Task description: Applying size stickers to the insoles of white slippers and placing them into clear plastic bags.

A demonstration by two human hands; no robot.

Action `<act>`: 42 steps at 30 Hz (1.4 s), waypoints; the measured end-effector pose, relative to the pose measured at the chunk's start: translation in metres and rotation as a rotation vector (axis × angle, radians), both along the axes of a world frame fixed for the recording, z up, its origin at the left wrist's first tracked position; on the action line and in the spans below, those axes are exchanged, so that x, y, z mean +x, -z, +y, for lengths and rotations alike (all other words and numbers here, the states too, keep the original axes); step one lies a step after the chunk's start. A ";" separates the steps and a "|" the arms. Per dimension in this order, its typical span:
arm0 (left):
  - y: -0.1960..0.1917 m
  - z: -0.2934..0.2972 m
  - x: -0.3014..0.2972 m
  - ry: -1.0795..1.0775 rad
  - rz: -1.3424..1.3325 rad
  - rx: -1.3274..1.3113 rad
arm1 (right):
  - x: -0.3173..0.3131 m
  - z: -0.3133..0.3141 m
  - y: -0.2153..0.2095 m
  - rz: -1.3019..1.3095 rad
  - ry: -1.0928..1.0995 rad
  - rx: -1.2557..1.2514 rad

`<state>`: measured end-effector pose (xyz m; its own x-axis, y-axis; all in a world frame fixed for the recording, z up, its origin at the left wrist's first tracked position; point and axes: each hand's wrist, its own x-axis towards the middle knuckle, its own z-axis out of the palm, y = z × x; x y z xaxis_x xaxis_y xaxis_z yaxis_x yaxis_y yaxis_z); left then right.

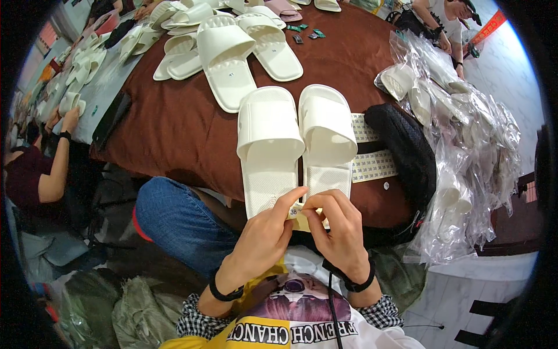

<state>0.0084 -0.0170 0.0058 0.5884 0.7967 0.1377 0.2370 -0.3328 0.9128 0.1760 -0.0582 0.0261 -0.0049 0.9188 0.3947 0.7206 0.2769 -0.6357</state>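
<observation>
Between my two hands is a small strip of printed stickers point(294, 213) on a yellowish backing. The thumb and forefinger of my left hand point(260, 238) are closed on its left side. My right hand point(339, 230) pinches its right end, and the fingers partly hide what lies between them. Just beyond my fingers, a pair of white slide slippers lies side by side on the brown cloth, toes pointing away. The left slipper point(268, 125) and the right slipper point(326, 128) have their heel ends partly covered by my hands.
More white slippers point(226, 64) lie farther back on the brown cloth point(174, 125). Sticker sheets point(375, 167) sit to the right, beside a black mesh bag point(404, 142). Plastic-bagged slippers point(459, 145) heap up at the far right. Other people work at the left point(58, 157) and back right.
</observation>
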 end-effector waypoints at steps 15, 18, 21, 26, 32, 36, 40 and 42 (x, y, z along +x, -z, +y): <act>-0.011 0.006 -0.011 0.124 0.099 -0.085 | 0.060 0.027 0.026 -0.177 0.188 0.017; -0.003 0.005 -0.011 0.139 0.094 0.008 | 0.056 0.033 0.029 -0.345 0.127 0.102; -0.002 0.006 -0.013 0.180 0.121 0.091 | 0.056 0.033 0.031 -0.346 0.133 0.086; 0.001 0.007 -0.012 0.211 0.149 0.128 | 0.060 0.030 0.035 -0.405 0.111 0.136; 0.000 0.007 -0.013 0.218 0.153 0.132 | 0.059 0.023 0.035 -0.400 0.103 0.139; 0.001 0.005 -0.012 0.211 0.176 0.133 | 0.060 0.015 0.039 -0.414 0.102 0.188; 0.001 0.005 -0.011 0.206 0.168 0.139 | 0.056 0.008 0.038 -0.417 0.120 0.176; -0.003 0.006 -0.011 0.207 0.178 0.131 | 0.054 0.007 0.040 -0.404 0.130 0.184</act>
<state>-0.0027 -0.0112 0.0083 0.7606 0.6396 0.1111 0.3045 -0.5027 0.8090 0.2305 -0.0510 -0.0134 -0.0813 0.8370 0.5411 0.9364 0.2500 -0.2461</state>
